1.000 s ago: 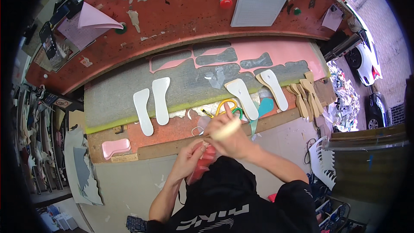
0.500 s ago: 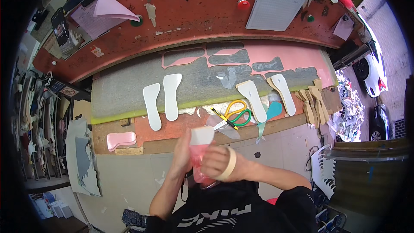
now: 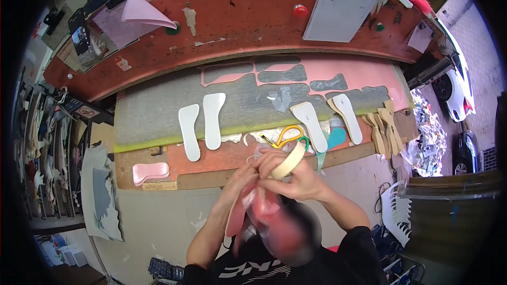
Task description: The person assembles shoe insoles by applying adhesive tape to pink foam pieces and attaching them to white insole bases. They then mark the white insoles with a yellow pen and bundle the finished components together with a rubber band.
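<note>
In front of my chest, my left hand is closed on a pink insole-shaped piece. My right hand meets it at the upper end of the bundle, its fingers bent and pressed in there. A pale yellow roll of tape loops round the right hand. Below the fingers hangs red, shiny see-through plastic, partly lost in a blur. Just beyond the hands lie scissors with yellow and green handles, partly covered by the right hand. A yellow cutter knife is beside them.
White insole shapes lie on the grey bench mat; more white ones rest at right. Tan pieces pile at the right end, pink pieces at the near left. A red board rises behind.
The bundle has tipped, so its white upper end is out of sight and the pink piece shows. My right hand has moved up and right with the tape roll to the bundle's upper end.
</note>
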Demonstrator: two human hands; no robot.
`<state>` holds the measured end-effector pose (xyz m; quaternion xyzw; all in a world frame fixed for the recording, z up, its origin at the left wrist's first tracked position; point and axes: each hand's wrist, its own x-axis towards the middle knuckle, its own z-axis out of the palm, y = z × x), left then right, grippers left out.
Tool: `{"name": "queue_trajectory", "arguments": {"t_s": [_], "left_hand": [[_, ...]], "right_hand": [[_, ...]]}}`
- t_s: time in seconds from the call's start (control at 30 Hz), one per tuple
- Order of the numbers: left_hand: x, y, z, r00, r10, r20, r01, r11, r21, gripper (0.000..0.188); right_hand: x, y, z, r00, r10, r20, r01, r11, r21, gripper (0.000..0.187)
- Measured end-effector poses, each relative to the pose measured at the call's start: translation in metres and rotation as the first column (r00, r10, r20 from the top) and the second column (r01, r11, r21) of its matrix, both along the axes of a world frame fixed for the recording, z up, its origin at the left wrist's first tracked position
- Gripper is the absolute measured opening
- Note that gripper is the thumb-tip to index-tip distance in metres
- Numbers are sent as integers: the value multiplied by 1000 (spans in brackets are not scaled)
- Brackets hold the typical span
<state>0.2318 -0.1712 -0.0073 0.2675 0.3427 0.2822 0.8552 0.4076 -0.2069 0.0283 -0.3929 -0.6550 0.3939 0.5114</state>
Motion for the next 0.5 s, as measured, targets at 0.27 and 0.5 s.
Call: {"name": "queue_trajectory", "arguments": {"t_s": [0.27, 0.5], "left_hand": [[-24, 2, 1, 956, -293, -24, 294, 950, 107, 20], [-27, 2, 2, 814, -388, -431, 577, 628, 523, 17]], "right_hand": [[1, -3, -5, 970, -119, 213, 128, 991, -31, 14], [29, 5, -3, 968, 150, 202, -96, 962, -255, 13]]}}
